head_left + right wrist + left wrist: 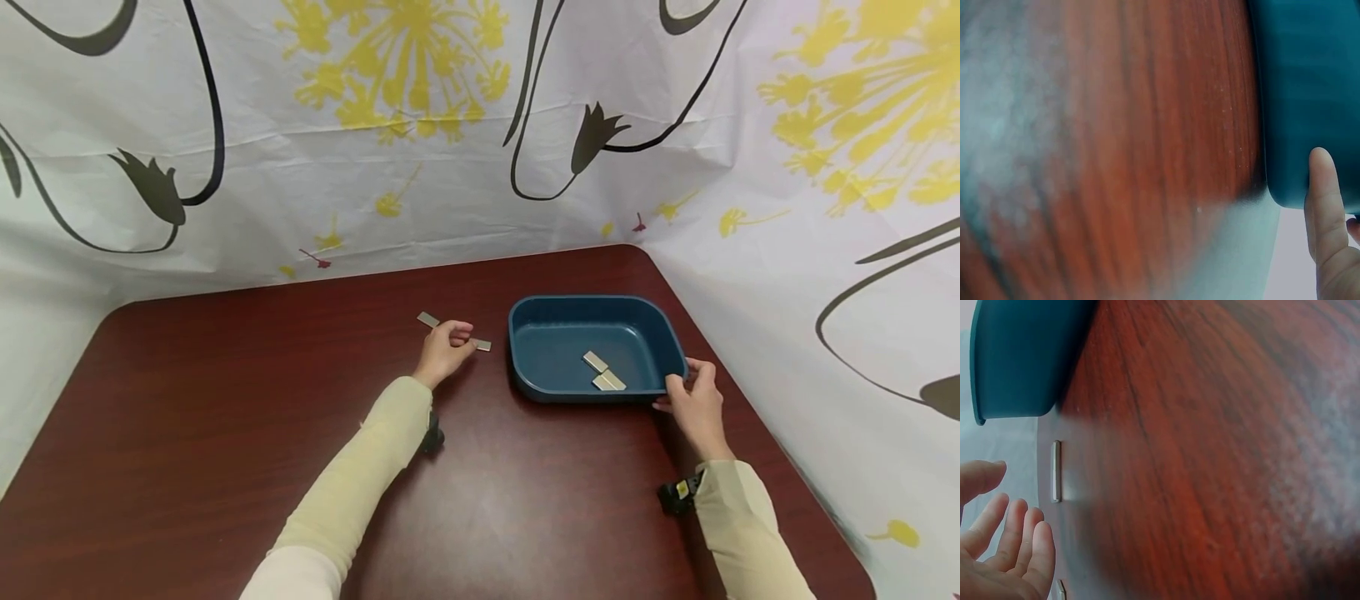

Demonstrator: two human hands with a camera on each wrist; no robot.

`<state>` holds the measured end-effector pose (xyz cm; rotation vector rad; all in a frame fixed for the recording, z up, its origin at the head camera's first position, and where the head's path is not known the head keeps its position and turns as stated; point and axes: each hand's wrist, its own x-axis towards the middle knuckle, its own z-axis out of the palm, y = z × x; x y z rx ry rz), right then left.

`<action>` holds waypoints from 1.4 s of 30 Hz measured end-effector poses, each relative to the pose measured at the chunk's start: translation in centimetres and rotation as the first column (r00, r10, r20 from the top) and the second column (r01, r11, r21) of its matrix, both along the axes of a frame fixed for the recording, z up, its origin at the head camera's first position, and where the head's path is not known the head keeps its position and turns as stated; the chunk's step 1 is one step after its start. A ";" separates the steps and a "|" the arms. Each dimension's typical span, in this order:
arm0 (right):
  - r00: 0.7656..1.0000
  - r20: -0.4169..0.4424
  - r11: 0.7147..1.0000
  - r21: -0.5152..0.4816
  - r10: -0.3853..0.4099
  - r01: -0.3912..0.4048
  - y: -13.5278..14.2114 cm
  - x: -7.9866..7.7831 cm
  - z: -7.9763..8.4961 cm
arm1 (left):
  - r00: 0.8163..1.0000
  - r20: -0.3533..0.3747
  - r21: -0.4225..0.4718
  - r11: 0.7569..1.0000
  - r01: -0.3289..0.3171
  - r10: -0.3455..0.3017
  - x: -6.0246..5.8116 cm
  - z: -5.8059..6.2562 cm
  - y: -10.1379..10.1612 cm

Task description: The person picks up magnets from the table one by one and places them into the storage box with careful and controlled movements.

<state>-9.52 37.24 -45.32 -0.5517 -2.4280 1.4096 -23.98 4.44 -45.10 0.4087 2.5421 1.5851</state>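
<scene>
White cloth (255,183) printed with yellow blooms and dark stems hangs behind and beside a dark red wooden table (187,417) with rounded far corners. At the left, a broad stretch of tabletop runs from the table's edge to the left sleeve (367,467), giving that arm ample room sideways. A small metallic strip (427,318) lies toward the far edge, partly behind the left hand (442,356). The hand is above the table, fingers gently bent and thumb well apart from them — the left wrist view shows nothing held between. Just right of its fingertips lies a second strip (483,345), with a short gap of bare wood between it and the blue tray (551,346).

The tray sits near the table's far right corner, its raised rim unbroken all round. Inside, toward the near wall, lie an angled metallic piece (596,362) and, just beside it, a wider metallic shape (609,381); whether that is one piece or two I cannot tell. The right hand (699,410) pinches the tray's near right corner — thumb at the rim, a finger along the outer wall. Only a narrow band of wood separates this hand from the table's right edge.
</scene>
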 end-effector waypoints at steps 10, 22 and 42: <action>1.000 0.001 1.000 0.004 -0.001 0.001 -0.2 0.0 -0.1 | 0.999 0.036 -0.062 0.998 0.007 -0.004 -0.4 -0.4 -0.1; 1.000 -0.003 1.000 0.016 0.004 -0.004 -0.2 0.0 0.0 | 0.997 0.071 -0.112 0.993 0.032 -0.024 -0.9 -0.9 0.2; 1.000 -0.003 1.000 0.018 0.008 -0.008 -0.1 0.0 0.1 | 1.000 0.003 -0.204 0.979 -0.008 0.009 -1.4 -1.8 0.7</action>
